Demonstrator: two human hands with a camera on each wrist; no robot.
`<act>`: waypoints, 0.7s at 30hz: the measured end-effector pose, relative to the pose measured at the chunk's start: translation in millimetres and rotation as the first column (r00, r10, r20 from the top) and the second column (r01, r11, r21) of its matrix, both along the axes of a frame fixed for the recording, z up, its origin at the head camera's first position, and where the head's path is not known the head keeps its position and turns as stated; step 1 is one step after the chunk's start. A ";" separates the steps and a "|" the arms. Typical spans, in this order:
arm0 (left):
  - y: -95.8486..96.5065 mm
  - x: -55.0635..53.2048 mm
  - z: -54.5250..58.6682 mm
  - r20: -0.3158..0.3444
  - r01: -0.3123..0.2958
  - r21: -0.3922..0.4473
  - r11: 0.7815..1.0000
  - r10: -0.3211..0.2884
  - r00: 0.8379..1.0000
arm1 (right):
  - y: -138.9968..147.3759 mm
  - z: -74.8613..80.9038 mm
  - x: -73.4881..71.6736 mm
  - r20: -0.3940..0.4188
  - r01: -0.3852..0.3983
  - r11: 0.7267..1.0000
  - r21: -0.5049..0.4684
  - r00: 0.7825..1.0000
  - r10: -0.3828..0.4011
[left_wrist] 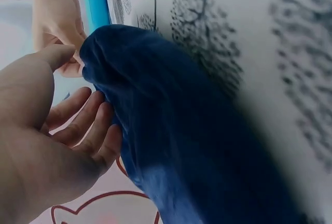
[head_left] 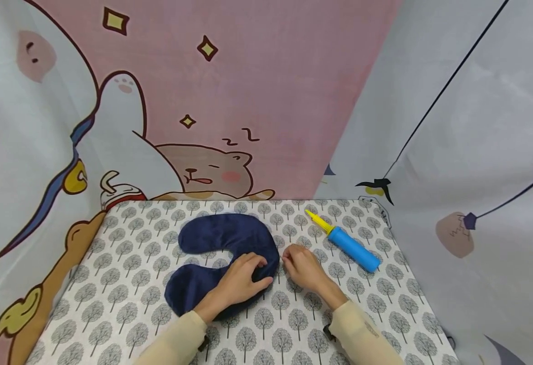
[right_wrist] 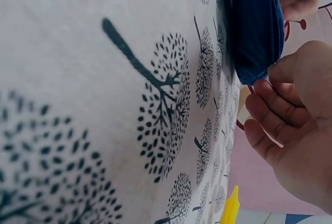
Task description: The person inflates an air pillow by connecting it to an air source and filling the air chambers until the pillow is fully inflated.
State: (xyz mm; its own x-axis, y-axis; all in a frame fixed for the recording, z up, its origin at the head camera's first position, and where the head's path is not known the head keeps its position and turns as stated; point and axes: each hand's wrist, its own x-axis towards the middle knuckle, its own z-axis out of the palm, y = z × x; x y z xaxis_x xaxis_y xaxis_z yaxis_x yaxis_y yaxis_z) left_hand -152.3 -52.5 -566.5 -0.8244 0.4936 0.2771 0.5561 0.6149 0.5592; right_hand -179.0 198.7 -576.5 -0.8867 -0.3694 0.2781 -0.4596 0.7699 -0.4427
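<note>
A navy blue U-shaped neck pillow (head_left: 222,230) lies on the table, its opening toward the left in the head view. My left hand (head_left: 243,279) rests on its near right part, fingers loosely bent and thumb held apart; the left wrist view shows those fingertips against the fabric. At the pillow's right outer edge is my right hand (head_left: 304,266). In the right wrist view its thumb and forefinger pinch that edge, at the lower end of a zipper (right_wrist: 276,22). Whatever small part lies between those fingertips is hidden.
To the right lies a blue hand pump (head_left: 353,248) with a yellow nozzle (head_left: 317,220) pointing to the back left. A tree-print cloth (head_left: 266,334) covers the table. Cartoon-printed curtains (head_left: 293,101) hang behind it and along both sides.
</note>
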 end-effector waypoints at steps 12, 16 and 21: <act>18.4 -2.2 -2.5 0.000 -0.008 0.019 1.000 0.008 1.000 | 2.6 7.8 16.5 -0.027 -0.063 0.997 -0.051 0.998 0.062; 18.3 -1.4 -4.5 -0.001 -0.001 0.041 0.999 0.001 1.000 | 3.5 6.6 18.0 -0.058 -0.075 0.996 -0.043 0.996 0.073; 17.5 -1.2 -7.6 -0.024 0.001 0.061 0.998 0.000 1.000 | 3.9 7.2 19.4 -0.071 -0.086 0.996 -0.039 0.994 0.083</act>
